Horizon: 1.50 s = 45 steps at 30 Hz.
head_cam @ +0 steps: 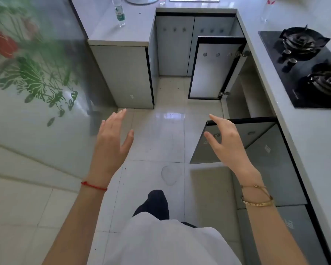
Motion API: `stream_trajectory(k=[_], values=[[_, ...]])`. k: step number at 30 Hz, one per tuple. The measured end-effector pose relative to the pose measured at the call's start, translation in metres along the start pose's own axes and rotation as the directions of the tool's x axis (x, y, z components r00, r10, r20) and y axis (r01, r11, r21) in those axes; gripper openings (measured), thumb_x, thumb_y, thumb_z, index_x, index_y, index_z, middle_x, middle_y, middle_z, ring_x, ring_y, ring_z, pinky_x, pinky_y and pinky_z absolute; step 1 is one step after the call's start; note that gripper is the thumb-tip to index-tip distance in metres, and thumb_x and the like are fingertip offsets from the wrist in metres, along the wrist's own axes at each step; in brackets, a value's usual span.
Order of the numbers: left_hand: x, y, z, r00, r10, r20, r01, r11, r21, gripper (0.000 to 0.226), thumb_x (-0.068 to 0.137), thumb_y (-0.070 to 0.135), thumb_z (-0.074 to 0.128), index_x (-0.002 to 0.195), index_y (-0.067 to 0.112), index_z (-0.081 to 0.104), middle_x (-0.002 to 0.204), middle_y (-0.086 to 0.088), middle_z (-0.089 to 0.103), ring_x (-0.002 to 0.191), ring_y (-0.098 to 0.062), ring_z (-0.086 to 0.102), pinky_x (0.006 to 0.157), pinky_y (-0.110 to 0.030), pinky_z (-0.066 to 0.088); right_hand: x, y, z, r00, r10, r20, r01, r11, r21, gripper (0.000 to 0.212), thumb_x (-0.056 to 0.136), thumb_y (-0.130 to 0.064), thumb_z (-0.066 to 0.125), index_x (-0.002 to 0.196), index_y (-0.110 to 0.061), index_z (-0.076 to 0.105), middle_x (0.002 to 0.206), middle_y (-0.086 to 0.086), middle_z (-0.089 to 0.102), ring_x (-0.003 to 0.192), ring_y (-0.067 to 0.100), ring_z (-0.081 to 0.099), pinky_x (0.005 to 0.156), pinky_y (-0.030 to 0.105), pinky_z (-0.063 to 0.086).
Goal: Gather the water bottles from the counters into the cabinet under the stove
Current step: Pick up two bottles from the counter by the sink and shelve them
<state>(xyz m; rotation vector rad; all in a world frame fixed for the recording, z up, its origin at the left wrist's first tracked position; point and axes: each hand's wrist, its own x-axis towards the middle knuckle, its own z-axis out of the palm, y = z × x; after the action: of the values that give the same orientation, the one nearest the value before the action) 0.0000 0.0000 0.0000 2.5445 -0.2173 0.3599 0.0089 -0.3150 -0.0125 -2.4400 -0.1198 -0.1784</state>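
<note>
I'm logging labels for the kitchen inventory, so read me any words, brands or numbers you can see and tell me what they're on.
Nothing can be read.
Green-labelled water bottle: print blurred.
Stove: white front-edge marking too small.
Gold bangle: engraving too small.
Cabinet door stickers: illegible.

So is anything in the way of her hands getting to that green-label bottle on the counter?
Nothing visible blocks it. Both the left hand and right hand are open and hold nothing, with bare floor ahead. The green-label bottle stands alone on the far counter. The cabinet doors under the stove already stand open.
</note>
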Motion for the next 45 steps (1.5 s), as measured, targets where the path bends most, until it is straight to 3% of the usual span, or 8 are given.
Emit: stream_trajectory(k=[5,11,15,19,22,27,37,45], values=[[0.046,-0.014,0.022,1.0,-0.021,-0.006,0.02,0.999,-0.029,0.054,0.098,0.024,0.051,0.148,0.011,0.034,0.15,-0.009,0.043,0.143,-0.025,0.034,0.115,-0.054,0.03,0.045,0.014,0.014,0.999,0.032,0.018,-0.032,0.999,0.001,0.055,0.094,-0.029,0.058,0.144,-0.015,0.041,0.142,0.002,0.049,0.137,0.017,0.037,0.116,0.04,0.032],[0.136,-0.043,0.047,1.0,-0.019,0.004,0.019,0.999,-0.034,0.054,0.098,0.021,0.053,0.148,0.011,0.034,0.151,-0.008,0.041,0.144,-0.023,0.031,0.117,-0.052,0.028,0.136,0.028,0.035,0.998,0.06,0.021,-0.06,0.998,-0.027,0.055,0.095,-0.03,0.058,0.145,-0.017,0.039,0.143,0.001,0.048,0.137,0.014,0.036,0.112,0.025,0.023],[0.213,-0.064,0.055,1.0,0.0,-0.001,0.0,0.999,-0.044,0.054,0.098,0.02,0.054,0.148,0.011,0.035,0.151,-0.007,0.042,0.144,-0.023,0.032,0.118,-0.051,0.027,0.219,0.026,0.044,0.999,0.053,0.008,-0.053,0.998,-0.019,0.055,0.095,-0.029,0.058,0.145,-0.017,0.039,0.144,0.002,0.047,0.138,0.016,0.036,0.116,0.031,0.026],[0.288,-0.083,0.065,1.0,0.02,0.009,-0.019,0.999,-0.05,0.054,0.097,0.024,0.051,0.147,0.012,0.036,0.151,-0.005,0.043,0.144,-0.021,0.032,0.12,-0.048,0.022,0.299,0.023,0.048,0.998,0.041,-0.055,-0.041,0.999,-0.009,0.053,0.094,-0.026,0.059,0.143,-0.015,0.042,0.141,0.003,0.05,0.136,0.017,0.039,0.113,0.028,0.025],[0.34,-0.095,0.072,0.999,0.032,0.019,-0.031,0.998,-0.058,0.054,0.097,0.024,0.051,0.147,0.012,0.036,0.151,-0.005,0.043,0.144,-0.021,0.032,0.121,-0.046,0.021,0.347,0.025,0.05,0.994,0.052,-0.091,-0.051,0.999,0.013,0.052,0.093,-0.024,0.06,0.141,-0.014,0.044,0.139,0.005,0.052,0.134,0.019,0.041,0.114,0.036,0.032],[0.414,-0.103,0.09,0.998,0.04,0.047,-0.037,0.998,-0.059,0.054,0.097,0.02,0.055,0.147,0.012,0.036,0.151,-0.005,0.043,0.145,-0.021,0.031,0.121,-0.046,0.021,0.409,0.042,0.056,0.992,0.089,-0.093,-0.088,0.996,0.016,0.052,0.094,-0.027,0.059,0.143,-0.017,0.042,0.14,0.003,0.051,0.134,0.018,0.041,0.113,0.034,0.031],[0.566,-0.108,0.152,0.998,-0.026,0.058,0.03,0.997,-0.064,0.055,0.098,0.023,0.052,0.149,0.016,0.033,0.152,-0.003,0.04,0.145,-0.018,0.03,0.123,-0.042,0.016,0.571,0.096,0.057,0.996,0.074,-0.049,-0.071,0.996,0.044,0.052,0.094,-0.027,0.059,0.143,-0.018,0.042,0.14,0.001,0.051,0.135,0.014,0.038,0.115,0.038,0.032],[0.704,-0.097,0.189,0.994,-0.108,0.002,0.107,0.992,-0.064,0.056,0.098,0.027,0.051,0.149,0.018,0.032,0.152,-0.002,0.04,0.145,-0.017,0.029,0.12,-0.048,0.025,0.742,0.14,0.026,0.999,-0.038,-0.037,0.04,0.998,0.042,0.052,0.094,-0.029,0.059,0.142,-0.018,0.043,0.14,-0.002,0.051,0.135,0.013,0.039,0.115,0.038,0.033]])
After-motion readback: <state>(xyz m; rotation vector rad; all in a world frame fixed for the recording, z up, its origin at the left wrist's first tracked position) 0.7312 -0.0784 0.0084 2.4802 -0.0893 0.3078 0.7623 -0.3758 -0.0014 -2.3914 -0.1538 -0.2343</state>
